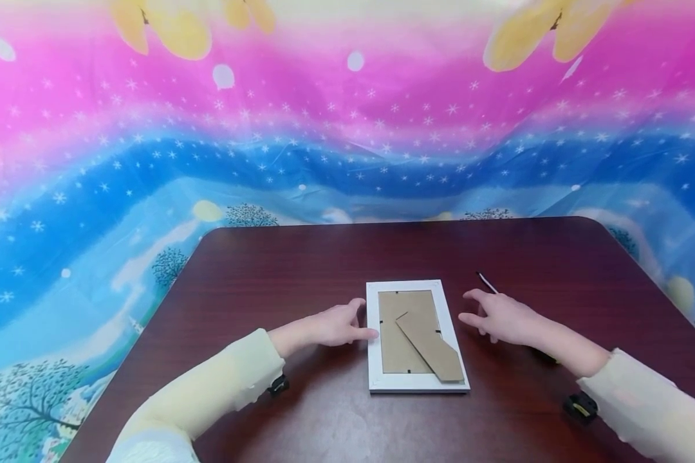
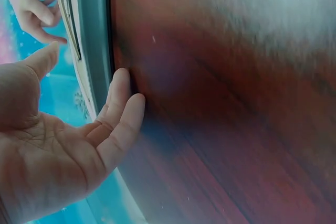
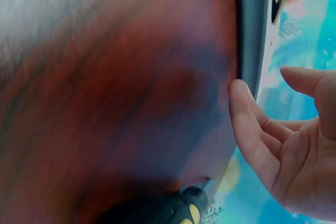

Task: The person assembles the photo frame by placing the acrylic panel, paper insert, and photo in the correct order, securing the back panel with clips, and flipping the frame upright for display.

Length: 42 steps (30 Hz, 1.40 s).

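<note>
A white picture frame lies back side up on the table, its brown backing board held by small black tabs. The board's easel leg slants toward the lower right corner. My left hand is at the left edge, thumb reaching to the border, fingers loosely bent. To the right of the frame, my right hand hovers with a small gap, fingers apart and holding nothing. Beneath that hand lies a screwdriver with a black and yellow handle; the hand and forearm partly hide it in the head view.
The dark reddish-brown table has a rounded far edge. Behind it hangs a colourful backdrop with snowflakes and trees. A black strap device sits at the right wrist, and a similar one at the left.
</note>
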Available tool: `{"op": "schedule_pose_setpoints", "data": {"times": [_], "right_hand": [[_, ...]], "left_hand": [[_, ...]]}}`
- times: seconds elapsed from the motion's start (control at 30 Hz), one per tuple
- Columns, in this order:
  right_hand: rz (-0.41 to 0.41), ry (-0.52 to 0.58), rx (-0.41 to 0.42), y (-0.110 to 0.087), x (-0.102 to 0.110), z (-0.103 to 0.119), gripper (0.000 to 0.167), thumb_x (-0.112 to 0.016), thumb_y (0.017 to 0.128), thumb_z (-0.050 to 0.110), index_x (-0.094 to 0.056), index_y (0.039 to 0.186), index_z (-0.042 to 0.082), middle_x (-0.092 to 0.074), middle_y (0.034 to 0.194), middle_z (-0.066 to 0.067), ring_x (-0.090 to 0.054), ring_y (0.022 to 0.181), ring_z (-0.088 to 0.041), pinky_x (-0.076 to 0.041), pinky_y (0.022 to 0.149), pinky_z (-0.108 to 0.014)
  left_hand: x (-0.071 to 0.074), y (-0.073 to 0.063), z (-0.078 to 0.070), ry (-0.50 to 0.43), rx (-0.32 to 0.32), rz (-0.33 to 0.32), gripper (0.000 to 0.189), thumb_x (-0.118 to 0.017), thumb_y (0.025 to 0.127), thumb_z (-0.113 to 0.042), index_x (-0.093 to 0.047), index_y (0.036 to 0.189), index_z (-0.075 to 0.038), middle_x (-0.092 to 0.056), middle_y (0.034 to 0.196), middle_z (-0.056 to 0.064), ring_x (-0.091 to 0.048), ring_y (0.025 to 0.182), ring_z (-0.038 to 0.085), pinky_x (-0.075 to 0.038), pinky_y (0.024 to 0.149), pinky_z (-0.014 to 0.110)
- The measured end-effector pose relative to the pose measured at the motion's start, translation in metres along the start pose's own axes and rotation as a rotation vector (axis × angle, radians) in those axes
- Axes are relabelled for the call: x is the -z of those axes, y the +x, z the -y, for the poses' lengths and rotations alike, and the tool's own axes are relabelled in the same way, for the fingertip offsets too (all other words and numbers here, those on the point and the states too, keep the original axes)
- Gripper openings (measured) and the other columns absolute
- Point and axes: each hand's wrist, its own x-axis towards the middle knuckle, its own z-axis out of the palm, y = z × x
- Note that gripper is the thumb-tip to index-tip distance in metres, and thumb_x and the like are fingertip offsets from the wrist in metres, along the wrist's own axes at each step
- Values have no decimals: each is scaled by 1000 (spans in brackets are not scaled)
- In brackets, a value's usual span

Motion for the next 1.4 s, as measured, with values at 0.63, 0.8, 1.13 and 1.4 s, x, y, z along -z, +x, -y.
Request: {"op": "schedule_pose_setpoints", "data": {"times": [0.63, 0.8, 1.13, 1.4], "right_hand": [[151, 202, -32, 8, -25, 14, 75, -59, 97, 34, -23, 146, -11, -60, 57, -7, -58, 44, -23, -51, 45, -36], [142, 224, -16, 11, -28, 15, 73, -59, 97, 30, -22, 145, -12, -59, 54, -8, -59, 43, -23, -51, 43, -37], [144, 300, -28, 14, -33, 18, 67, -60, 96, 24, -25, 144, -7, -58, 51, -9, -59, 41, -24, -51, 41, -37], [130, 295, -28, 14, -33, 21, 63, -61, 96, 21, -28, 141, -8, -57, 48, -9, -59, 40, -23, -51, 40, -37]], "left_hand": [[-9, 0, -8, 10, 14, 10, 70, -68, 89, -44, -44, 133, 4, -59, 66, 0, -54, 59, 11, -44, 60, 26], [-9, -1, -9, -7, 10, 5, 69, -69, 88, -43, -44, 133, 2, -58, 67, 0, -52, 59, 11, -43, 58, 26], [-10, 0, -5, 31, -47, -6, 51, -77, 83, -36, -50, 115, -7, -58, 73, -4, -53, 65, 9, -45, 63, 25], [-13, -2, -5, 28, -42, -22, 69, -74, 85, -39, -44, 132, 1, -58, 73, -6, -53, 65, 8, -44, 63, 24]]}}
